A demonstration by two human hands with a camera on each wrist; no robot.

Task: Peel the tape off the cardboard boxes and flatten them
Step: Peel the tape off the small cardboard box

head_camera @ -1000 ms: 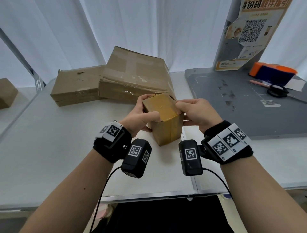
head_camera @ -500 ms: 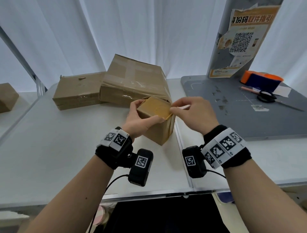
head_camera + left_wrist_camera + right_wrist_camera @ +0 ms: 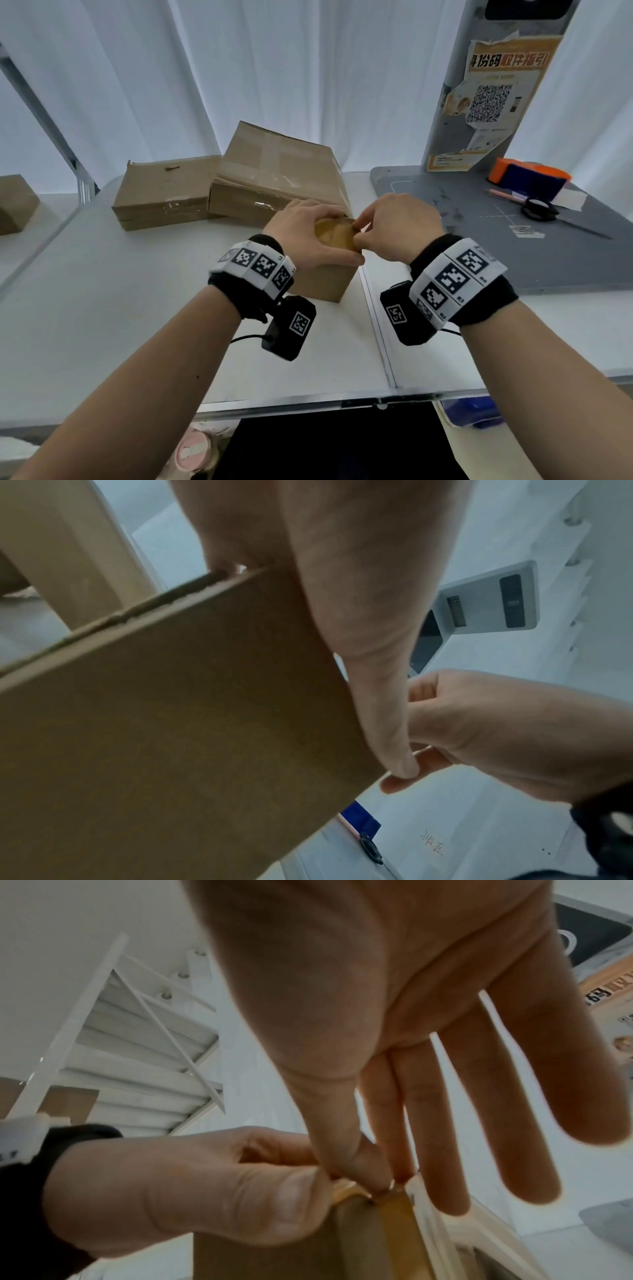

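Note:
A small cardboard box (image 3: pixel 323 282) stands on the white table (image 3: pixel 102 308) in front of me. My left hand (image 3: pixel 305 236) grips it from above, thumb down the near side and fingers over the far edge; the left wrist view shows the thumb (image 3: pixel 377 696) along the box (image 3: pixel 171 723). My right hand (image 3: pixel 358 231) is at the box's top right edge. In the right wrist view its thumb and forefinger (image 3: pixel 383 1191) pinch the end of a yellowish tape strip (image 3: pixel 394 1229) at the box's top corner, other fingers straight.
A large tilted taped box (image 3: pixel 281 178) and a flat box (image 3: pixel 164 192) lie behind the small one; another box (image 3: pixel 15 202) sits far left. On the grey mat (image 3: pixel 513 260) to the right lie scissors (image 3: pixel 539 209), a pen (image 3: pixel 507 195) and an orange-blue object (image 3: pixel 527 174).
The small box now stands lower, upright on the table, with my left hand further over its top. My right hand, out to the right half a second ago, is back at the box's edge.

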